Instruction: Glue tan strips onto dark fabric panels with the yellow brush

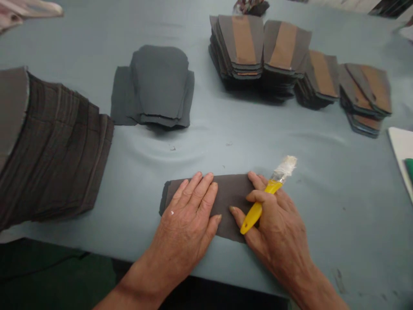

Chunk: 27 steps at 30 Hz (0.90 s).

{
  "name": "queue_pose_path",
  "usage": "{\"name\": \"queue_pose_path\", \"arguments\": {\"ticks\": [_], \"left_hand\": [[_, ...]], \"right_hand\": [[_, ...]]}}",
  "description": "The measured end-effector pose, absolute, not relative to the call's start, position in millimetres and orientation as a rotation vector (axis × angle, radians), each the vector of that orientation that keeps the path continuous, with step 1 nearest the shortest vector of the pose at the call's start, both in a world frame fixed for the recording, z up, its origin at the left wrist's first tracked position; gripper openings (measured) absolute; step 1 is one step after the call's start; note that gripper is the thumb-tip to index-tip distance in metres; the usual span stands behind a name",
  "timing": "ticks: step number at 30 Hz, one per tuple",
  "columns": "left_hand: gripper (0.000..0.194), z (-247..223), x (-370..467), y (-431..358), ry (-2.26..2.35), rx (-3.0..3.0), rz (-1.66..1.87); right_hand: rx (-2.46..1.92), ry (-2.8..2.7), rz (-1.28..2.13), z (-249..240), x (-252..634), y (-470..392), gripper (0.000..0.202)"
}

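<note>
A dark grey-brown folded piece of sheet material (230, 189) lies near the table's front edge. My left hand (190, 215) rests flat on its left part, fingers stretched out. In my right hand (277, 219) is a paintbrush (256, 211) with a yellow handle, held across the fingers. Its pale, caked bristles point up and away to the right. The thumb and fingertips of that hand also touch the right end of the dark piece. Darker layers show at the piece's left end.
On the left stands a tall stack of dark pieces (54, 146). A smaller grey stack (159, 82) lies behind my left hand. Several piles of pieces with brown strips (245, 41) line the back right. A white board (400, 146) sits at the right edge.
</note>
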State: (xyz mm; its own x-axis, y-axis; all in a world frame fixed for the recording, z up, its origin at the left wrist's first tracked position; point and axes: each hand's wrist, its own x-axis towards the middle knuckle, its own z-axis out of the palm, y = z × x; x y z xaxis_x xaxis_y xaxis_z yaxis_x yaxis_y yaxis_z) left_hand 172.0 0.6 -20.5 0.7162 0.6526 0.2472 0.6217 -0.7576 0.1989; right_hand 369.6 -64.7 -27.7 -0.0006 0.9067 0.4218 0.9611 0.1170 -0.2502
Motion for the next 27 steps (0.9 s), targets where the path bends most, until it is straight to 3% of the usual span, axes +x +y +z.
{"name": "queue_pose_path", "arguments": {"ticks": [13,27], "left_hand": [[0.069,-22.8,142.7,-17.4,1.371,2.804,0.293],[0.069,-22.8,146.3,-16.9,1.407,2.799,0.250]], "right_hand": [[-1.823,-1.933,-0.227,-25.9,368.9,-63.1,0.021],[-1.869,-1.969,-0.132,-25.7,370.6,-66.4,0.023]]}}
